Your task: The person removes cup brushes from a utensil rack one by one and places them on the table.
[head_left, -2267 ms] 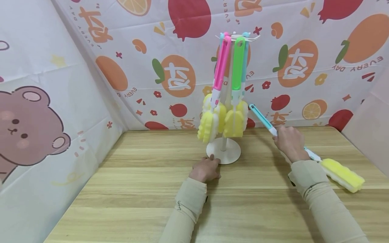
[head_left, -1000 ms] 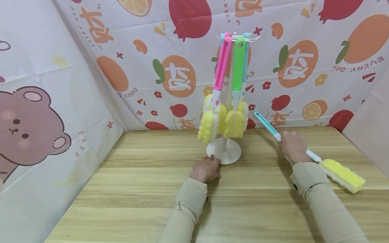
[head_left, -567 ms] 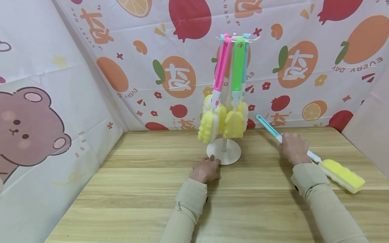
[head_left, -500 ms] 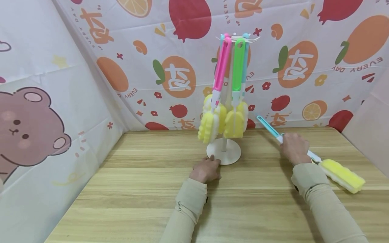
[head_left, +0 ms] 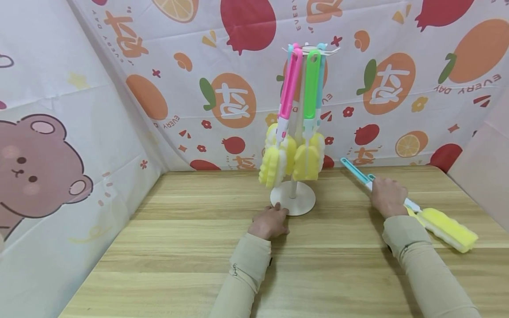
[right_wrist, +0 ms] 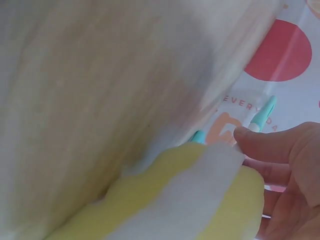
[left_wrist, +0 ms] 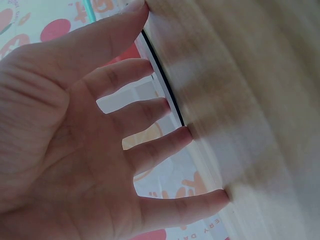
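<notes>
My right hand [head_left: 389, 196] pinches the neck of a sponge brush [head_left: 355, 171]; its teal handle slants up and left from the fingers. In the right wrist view this brush's yellow and white sponge head [right_wrist: 190, 192] hangs close to the camera. From above, the hand and cuff hide most of that head. A second sponge brush [head_left: 447, 229] lies right below, its teal handle end showing past my knuckles. My left hand [head_left: 269, 222] spreads its fingers, fingertips right at the rim of the white round base of a rack [head_left: 303, 201]. The left wrist view shows its fingers [left_wrist: 155, 150] nearly straight.
Several sponge brushes hang from the rack's top hooks, among them a pink-handled brush [head_left: 291, 84] and a green-handled brush [head_left: 312, 84]. The wooden table [head_left: 191, 260] ends at a fruit-print cloth [head_left: 179, 88] behind and printed cloths at both sides.
My right hand has shifted slightly right, and the teal handle end of its brush has dropped down and right toward the table. My left hand has kept its place at the rack base.
</notes>
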Demonstrator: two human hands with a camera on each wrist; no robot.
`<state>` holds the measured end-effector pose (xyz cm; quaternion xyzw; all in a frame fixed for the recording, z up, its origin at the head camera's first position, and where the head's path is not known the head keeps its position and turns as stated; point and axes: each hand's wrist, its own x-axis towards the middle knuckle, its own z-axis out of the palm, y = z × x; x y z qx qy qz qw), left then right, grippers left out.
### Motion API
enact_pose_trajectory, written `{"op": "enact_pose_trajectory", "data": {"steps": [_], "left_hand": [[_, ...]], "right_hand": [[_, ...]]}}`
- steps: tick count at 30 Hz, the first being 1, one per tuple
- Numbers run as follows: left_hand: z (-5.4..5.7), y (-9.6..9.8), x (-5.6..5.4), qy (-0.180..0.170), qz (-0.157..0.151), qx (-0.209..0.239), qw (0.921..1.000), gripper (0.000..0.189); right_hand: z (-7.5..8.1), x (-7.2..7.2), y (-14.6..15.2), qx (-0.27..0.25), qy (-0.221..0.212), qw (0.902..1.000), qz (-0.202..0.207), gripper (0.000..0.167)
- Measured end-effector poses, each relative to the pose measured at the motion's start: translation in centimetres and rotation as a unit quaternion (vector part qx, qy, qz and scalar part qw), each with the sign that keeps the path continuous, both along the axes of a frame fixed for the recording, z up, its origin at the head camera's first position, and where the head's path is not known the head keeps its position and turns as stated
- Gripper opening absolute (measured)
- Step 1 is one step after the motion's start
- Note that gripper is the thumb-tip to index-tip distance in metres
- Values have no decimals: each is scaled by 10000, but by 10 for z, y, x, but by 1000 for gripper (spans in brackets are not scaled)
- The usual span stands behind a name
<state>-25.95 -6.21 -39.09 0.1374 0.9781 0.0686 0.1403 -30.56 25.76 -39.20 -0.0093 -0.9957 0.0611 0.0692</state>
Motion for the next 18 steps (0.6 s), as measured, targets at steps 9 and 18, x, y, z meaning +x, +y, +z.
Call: {"op": "enact_pose_trajectory", "data": {"steps": [9, 18], "left_hand": [[0, 0, 0, -15, 2, 82, 10000, 51], [0, -1, 0, -23, 8, 13, 10000, 50]], "right_hand": [[-5, -2, 2, 75, -125, 9998, -135, 15], [-3, -2, 5, 86, -483, 9986, -210, 11]]}}
